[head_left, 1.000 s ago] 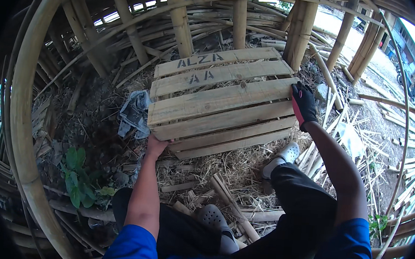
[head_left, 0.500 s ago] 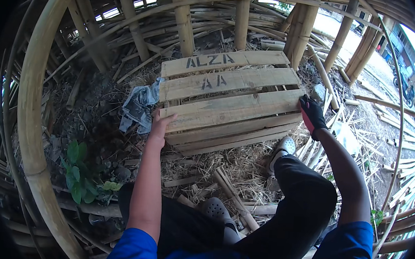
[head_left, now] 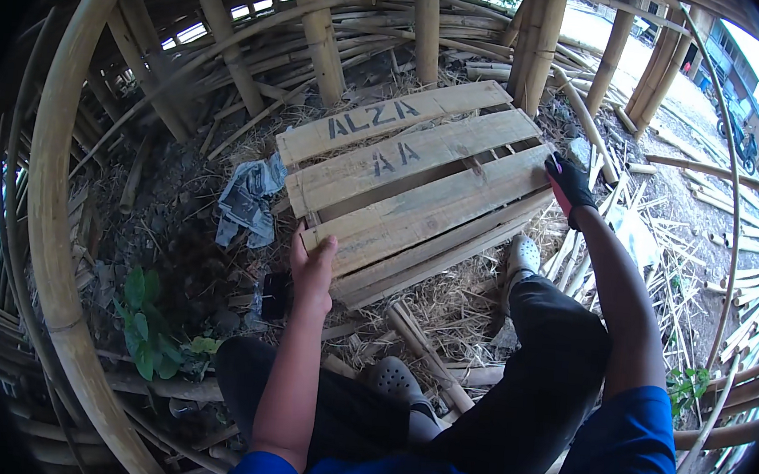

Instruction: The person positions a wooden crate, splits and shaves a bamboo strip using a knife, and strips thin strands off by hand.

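Note:
A slatted wooden crate (head_left: 426, 216) with dark stencilled marks on its top boards lies on the straw-strewn ground before me, set at a slant. My bare left hand (head_left: 313, 269) grips its near left corner, thumb over the top slat's edge. At the right end, my right hand (head_left: 570, 188), in a black and pink glove, has its fingers wrapped around the corner. Gaps between the slats are dark, so the crate's contents cannot be made out. Both hands' fingertips are partly hidden by the wood.
Crumpled newspaper (head_left: 251, 198) lies left of the crate, with a small black object (head_left: 276, 297) nearer me. A green plant (head_left: 145, 330) grows at left. Upright bamboo poles (head_left: 321, 45) stand behind, and a cut bamboo piece (head_left: 428, 352) lies between my feet. A curved pole (head_left: 60, 212) rises at left.
The crate has turned, its near left corner coming toward me and its right end moving slightly away. My left hand has moved nearer with it, uncovering the black object.

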The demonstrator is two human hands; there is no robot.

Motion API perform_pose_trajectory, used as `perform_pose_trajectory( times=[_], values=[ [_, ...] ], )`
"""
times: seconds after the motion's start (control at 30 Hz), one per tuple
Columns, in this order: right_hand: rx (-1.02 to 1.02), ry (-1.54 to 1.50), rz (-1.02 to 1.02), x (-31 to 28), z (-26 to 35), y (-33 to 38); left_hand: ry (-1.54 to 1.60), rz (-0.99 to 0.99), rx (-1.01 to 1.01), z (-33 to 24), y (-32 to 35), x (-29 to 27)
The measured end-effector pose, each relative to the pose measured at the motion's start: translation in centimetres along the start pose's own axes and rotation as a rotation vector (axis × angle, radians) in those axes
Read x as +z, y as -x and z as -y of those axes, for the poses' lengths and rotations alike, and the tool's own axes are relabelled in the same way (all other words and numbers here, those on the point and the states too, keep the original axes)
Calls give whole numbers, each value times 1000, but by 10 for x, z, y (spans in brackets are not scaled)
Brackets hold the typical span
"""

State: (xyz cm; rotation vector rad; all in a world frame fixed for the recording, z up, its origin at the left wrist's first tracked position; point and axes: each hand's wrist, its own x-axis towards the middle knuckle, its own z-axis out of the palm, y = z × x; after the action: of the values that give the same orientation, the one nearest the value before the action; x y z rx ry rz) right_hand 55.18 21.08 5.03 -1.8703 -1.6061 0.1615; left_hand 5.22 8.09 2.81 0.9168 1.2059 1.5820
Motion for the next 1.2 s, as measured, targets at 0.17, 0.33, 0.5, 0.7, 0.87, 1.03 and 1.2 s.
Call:
perform_pose_trajectory(
  times=[0.17, 0.33, 0.5, 0.7, 0.87, 1.03, 1.2],
  values=[
    [25, -59, -230, 5, 46, -4, 23, -68, -112, -1, -80, -45],
    [144, -342, -242, 54, 73, 12, 62, -109, -169, -17, -156, -68],
    [-251, 156, -221, 119, 100, 23, 94, -154, -57, -36, -206, -81],
    [-206, 117, -207, 102, 108, -38, -51, 162, 241, 6, -132, -84],
    [-314, 64, -190, 102, 105, -78, -439, 294, 299, 120, -112, -73],
    [82, -346, -338, 90, 76, -68, -221, -203, 250, 143, -109, -65],
    [397, -452, -194, 95, 4, -64, -259, -229, 325, 174, -106, -54]
  ],
)
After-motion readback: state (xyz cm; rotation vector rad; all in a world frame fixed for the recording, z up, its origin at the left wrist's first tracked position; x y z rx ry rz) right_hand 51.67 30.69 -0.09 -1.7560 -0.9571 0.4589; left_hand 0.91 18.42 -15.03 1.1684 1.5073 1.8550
